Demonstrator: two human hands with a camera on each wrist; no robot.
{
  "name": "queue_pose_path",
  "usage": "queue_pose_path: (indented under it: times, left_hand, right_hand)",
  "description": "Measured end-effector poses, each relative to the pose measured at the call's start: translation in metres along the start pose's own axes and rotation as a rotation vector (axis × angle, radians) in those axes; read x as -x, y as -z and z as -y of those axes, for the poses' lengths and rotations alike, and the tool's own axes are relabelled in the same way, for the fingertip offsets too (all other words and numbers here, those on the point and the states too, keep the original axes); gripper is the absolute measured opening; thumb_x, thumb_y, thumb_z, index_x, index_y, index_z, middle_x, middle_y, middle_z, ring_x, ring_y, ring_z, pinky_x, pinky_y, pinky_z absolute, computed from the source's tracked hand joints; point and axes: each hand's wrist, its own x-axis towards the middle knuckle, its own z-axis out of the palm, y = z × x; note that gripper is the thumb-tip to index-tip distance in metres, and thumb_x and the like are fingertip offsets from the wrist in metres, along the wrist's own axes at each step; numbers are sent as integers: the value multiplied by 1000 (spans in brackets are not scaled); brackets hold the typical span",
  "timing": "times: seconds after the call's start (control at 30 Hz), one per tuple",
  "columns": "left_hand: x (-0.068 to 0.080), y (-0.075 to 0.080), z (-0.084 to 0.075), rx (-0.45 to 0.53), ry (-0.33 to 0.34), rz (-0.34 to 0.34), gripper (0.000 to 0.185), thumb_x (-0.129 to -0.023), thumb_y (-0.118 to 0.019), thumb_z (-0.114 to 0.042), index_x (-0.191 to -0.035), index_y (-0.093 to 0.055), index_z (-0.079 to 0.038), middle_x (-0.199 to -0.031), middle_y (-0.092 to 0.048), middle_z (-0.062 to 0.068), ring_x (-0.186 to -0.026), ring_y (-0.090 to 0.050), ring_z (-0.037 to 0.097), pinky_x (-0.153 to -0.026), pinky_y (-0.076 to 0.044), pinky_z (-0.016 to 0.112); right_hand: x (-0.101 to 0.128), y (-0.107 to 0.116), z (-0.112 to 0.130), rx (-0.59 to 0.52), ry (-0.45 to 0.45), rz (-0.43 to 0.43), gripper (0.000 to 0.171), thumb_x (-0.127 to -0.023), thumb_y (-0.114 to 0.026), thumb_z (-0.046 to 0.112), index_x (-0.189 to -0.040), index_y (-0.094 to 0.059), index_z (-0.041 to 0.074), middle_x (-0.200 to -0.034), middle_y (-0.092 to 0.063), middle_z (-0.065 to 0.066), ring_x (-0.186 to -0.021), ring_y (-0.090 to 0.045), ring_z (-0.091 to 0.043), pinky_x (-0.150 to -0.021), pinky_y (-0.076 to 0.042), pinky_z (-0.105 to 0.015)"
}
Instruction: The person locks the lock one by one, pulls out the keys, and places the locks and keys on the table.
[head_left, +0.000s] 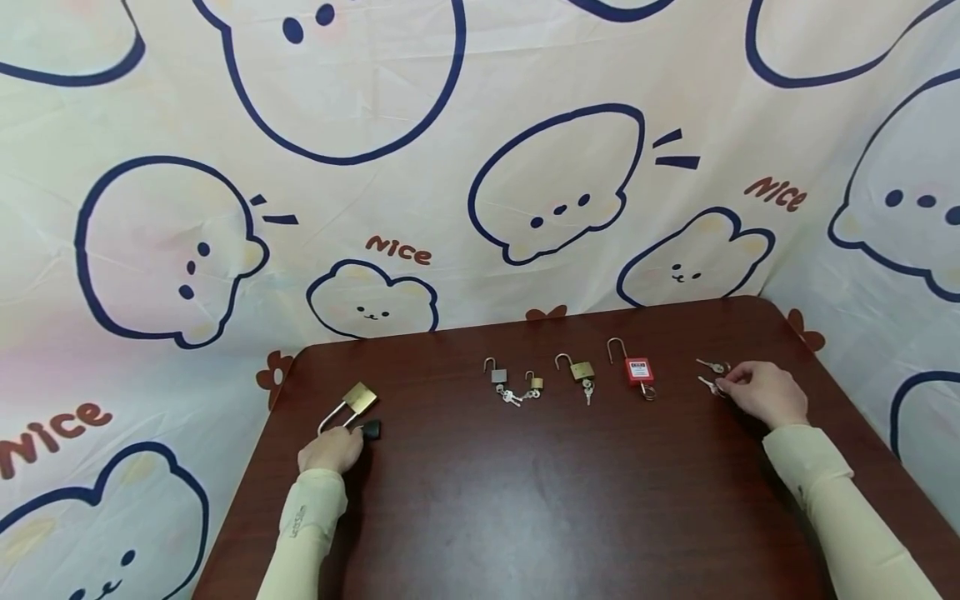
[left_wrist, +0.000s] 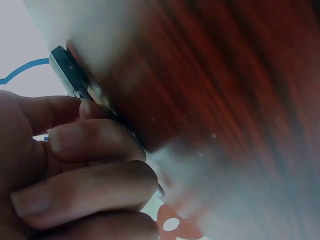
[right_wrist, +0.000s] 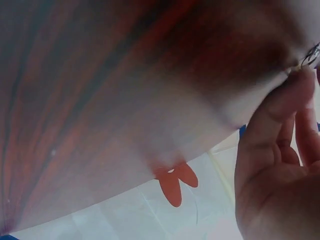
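Two bare hands are busy over a dark reddish-brown wooden table [head_left: 525,500], well apart. The left hand [head_left: 328,452] has its fingers curled and pinches a small black padlock [head_left: 371,429] near the table's left edge; its fingers hide exactly which part they grip. Just beyond it lies a large square brass padlock [head_left: 361,398] with a long steel shackle.

Over by the right edge, thumb and fingers of the right hand [head_left: 768,392] pinch a slim silver key [head_left: 708,384] by its ringed end. A second silver key [head_left: 711,365] lies just behind.

Between the hands, four padlocks with raised shackles run left to right: a small grey metal one [head_left: 499,377], a tiny brass one [head_left: 536,383], a mid-sized brass one [head_left: 582,370] and a red one with a white label [head_left: 639,369].
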Motion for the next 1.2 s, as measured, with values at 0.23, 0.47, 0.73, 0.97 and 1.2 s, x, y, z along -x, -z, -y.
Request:
queue_pose_path:
  times: [0.23, 0.47, 0.73, 0.97, 1.2]
  left_hand:
    - [2, 5, -10, 32, 3, -88, 58, -106, -26, -31, -110, -71, 4, -120, -67, 32, -93, -68, 40, -77, -54, 61]
    - [9, 10, -43, 9, -65, -242, 51, -105, -34, -32, -98, -71, 3, -112, -71, 31, -92, -70, 47, -68, -53, 62]
    - [3, 0, -96, 37, -219, -353, 34, -106, -50, -36, -102, -64, -5, -94, -73, 22, -82, -71, 42, -65, -53, 55]
    - [-7, -12, -142, 57, -379, -338, 22, -104, -61, -33, -114, -65, -15, -103, -73, 7, -84, -71, 28, -74, -57, 48]
    - [-17, -20, -175, 63, -527, -274, 35, -103, -64, -28, -137, -62, -19, -135, -63, 9, -111, -68, 30, -91, -57, 51]
  right_hand:
    - [4, -3, 16, 38, -15, -72, 36, -98, -64, 36, -101, -72, 0, -83, -71, -17, -68, -61, -29, -50, -41, -38]
    - [6, -8, 47, 41, 31, -175, 37, -99, -65, 40, -100, -73, 4, -80, -71, -14, -69, -61, -29, -51, -41, -38]
    - [8, -20, 99, 5, 144, -168, 30, -98, -68, 37, -99, -74, 8, -80, -68, -10, -70, -57, -26, -54, -41, -37]
    - [5, -46, 148, 24, 264, -125, 24, -97, -69, 35, -98, -77, 13, -82, -71, -5, -71, -62, -23, -56, -43, -38]
    - [8, -86, 195, 54, 409, -27, 19, -94, -74, 32, -102, -76, 15, -83, -68, 0, -67, -59, -16, -56, -45, -34]
